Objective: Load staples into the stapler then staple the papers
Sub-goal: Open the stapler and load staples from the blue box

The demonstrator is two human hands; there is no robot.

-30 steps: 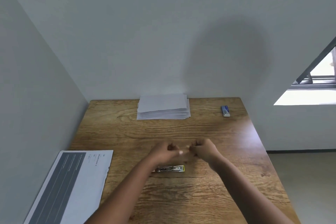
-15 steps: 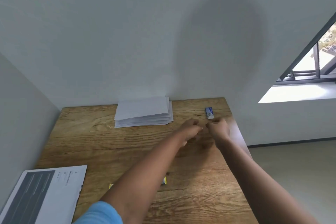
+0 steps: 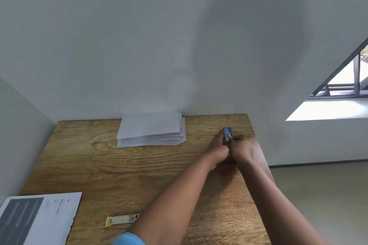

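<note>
Both hands meet at the table's (image 3: pixel 139 167) far right: left hand (image 3: pixel 218 150) and right hand (image 3: pixel 242 148) pinch the small blue staple box (image 3: pixel 228 134). Fetching staples seems underway; next, open it and carry a strip back to the stapler (image 3: pixel 121 220) lying near the body, with the paper stack (image 3: pixel 151 132) waiting.

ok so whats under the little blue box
The little blue box is gripped by both hands, left hand and right hand. Fingers cover its underside, so whether it touches the wooden table cannot be seen.
</note>
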